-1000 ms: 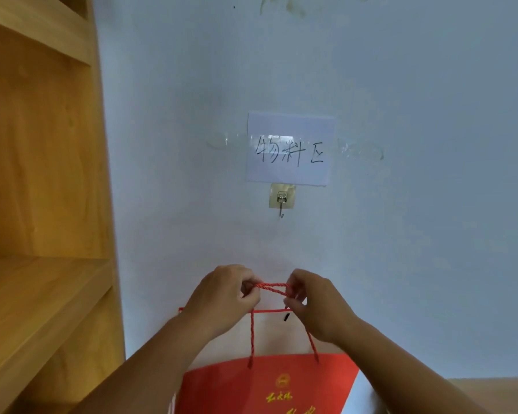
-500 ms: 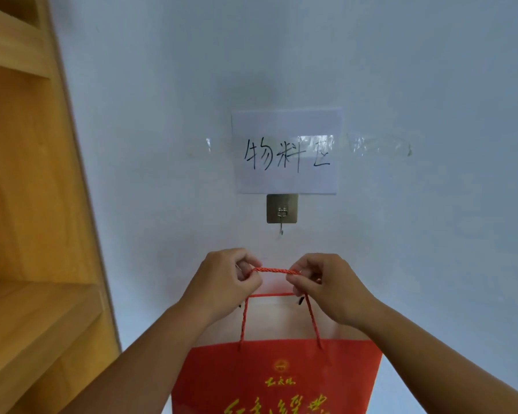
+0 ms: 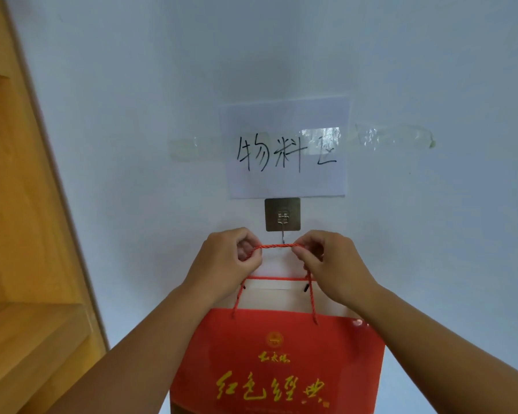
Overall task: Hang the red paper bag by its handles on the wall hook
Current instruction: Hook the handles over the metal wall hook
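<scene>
1. The left hand (image 3: 226, 258) and the right hand (image 3: 331, 259) each pinch the red cord handles (image 3: 277, 246) between thumb and forefinger; the other fingers are curled in. The cord runs taut and level between the two pinches.

2. The red paper bag (image 3: 277, 363) hangs below the hands, at 6 o'clock from the wall hook (image 3: 282, 215), with its printed face toward the camera and its back close to the white wall (image 3: 132, 115).

3. The hook is a wire prong on a square adhesive plate, fixed directly below a handwritten paper label (image 3: 286, 150). The prong tip meets the middle of the cord; whether the cord is already seated behind it cannot be told.

4. Judgement: the step in hand is threading the cord over the prong. To do it well, keep the span short and taut, raise it just above the tip, press it toward the wall, then lower it into the bend.

5. Both cords should go on together; one alone would leave the bag tilted.

6. Release gently, since a sharp tug could peel the plate. A wooden shelf unit (image 3: 27, 234) stands at 9 o'clock, well apart.
</scene>
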The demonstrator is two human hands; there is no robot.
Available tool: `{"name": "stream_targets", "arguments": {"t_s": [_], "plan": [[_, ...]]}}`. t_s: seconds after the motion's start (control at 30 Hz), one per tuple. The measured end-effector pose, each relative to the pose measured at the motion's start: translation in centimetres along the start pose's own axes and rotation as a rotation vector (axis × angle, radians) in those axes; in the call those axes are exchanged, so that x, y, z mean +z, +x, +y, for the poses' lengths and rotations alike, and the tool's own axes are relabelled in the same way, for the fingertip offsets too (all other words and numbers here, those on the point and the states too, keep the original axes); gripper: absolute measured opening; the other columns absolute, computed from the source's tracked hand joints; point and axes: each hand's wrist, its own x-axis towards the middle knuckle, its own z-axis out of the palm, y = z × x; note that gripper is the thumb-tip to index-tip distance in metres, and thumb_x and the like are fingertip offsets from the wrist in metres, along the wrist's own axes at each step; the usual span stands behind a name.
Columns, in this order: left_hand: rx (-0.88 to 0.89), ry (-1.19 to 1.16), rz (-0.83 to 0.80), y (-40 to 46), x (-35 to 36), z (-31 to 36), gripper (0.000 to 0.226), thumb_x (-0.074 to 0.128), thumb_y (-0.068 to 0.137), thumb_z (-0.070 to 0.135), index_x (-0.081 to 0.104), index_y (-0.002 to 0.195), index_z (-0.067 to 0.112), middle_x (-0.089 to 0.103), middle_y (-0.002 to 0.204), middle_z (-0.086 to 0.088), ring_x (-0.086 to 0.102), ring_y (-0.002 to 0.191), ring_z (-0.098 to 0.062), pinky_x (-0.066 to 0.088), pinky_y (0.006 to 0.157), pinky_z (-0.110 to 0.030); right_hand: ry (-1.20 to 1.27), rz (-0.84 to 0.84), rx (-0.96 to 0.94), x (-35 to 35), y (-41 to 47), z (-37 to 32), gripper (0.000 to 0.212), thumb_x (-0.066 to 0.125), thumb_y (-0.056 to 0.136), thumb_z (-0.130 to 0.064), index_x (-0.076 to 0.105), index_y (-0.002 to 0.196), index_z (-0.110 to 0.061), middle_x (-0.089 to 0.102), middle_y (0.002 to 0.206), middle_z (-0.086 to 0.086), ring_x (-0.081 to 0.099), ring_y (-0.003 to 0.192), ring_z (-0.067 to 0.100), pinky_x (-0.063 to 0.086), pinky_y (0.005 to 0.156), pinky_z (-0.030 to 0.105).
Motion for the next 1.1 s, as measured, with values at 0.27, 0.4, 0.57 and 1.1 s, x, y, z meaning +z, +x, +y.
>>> {"name": "stream_targets", "arguments": {"t_s": [0.27, 0.4, 0.57, 1.1], "plan": [[0.004, -0.036, 0.123, 2.1, 1.3, -1.1, 0.008, 0.077, 0.084, 0.020, 0.075, 0.088, 0.027, 0.071, 0.072, 0.012, 0.067, 0.069, -0.007, 0.059, 0.067, -0.027, -0.017, 0.190, -0.047, 1.6, 2.1, 0.3, 0.008, 0.071, 0.097, -0.017, 0.078, 0.093, -0.016, 0.072, 0.081, -0.007, 0.065, 0.075, 0.009, 0.047, 0.069, 0.016], [-0.017, 0.005, 0.078, 2.5, 1.7, -1.4, 0.005, 0.077, 0.084, 0.025, 0.075, 0.087, 0.028, 0.071, 0.071, 0.013, 0.067, 0.065, -0.005, 0.062, 0.068, -0.034, -0.034, 0.168, -0.006, 1.8, 2.9, 0.8, 0.008, 0.071, 0.095, -0.016, 0.078, 0.090, -0.016, 0.073, 0.079, -0.006, 0.066, 0.074, 0.010, 0.052, 0.070, 0.025], [-0.017, 0.039, 0.064, 2.2, 2.1, -1.7, 0.005, 0.077, 0.085, 0.027, 0.074, 0.089, 0.029, 0.072, 0.074, 0.013, 0.067, 0.065, -0.006, 0.062, 0.068, -0.034, -0.014, 0.156, -0.009, 2.0, 2.6, 1.3, 0.006, 0.073, 0.093, -0.013, 0.069, 0.095, -0.018, 0.064, 0.072, -0.011, 0.061, 0.066, 0.008, 0.048, 0.064, 0.022], [-0.042, 0.271, -0.121, -4.4, 1.9, -1.0, 0.043, 0.064, 0.091, 0.055, 0.062, 0.125, 0.030, 0.069, 0.118, 0.010, 0.064, 0.100, -0.008, 0.054, 0.084, -0.026, -0.040, 0.008, -0.024, 2.7, -1.3, 0.9, 0.013, 0.070, 0.098, -0.031, 0.069, 0.099, -0.018, 0.073, 0.085, -0.002, 0.070, 0.079, 0.018, 0.064, 0.077, 0.046]]}}
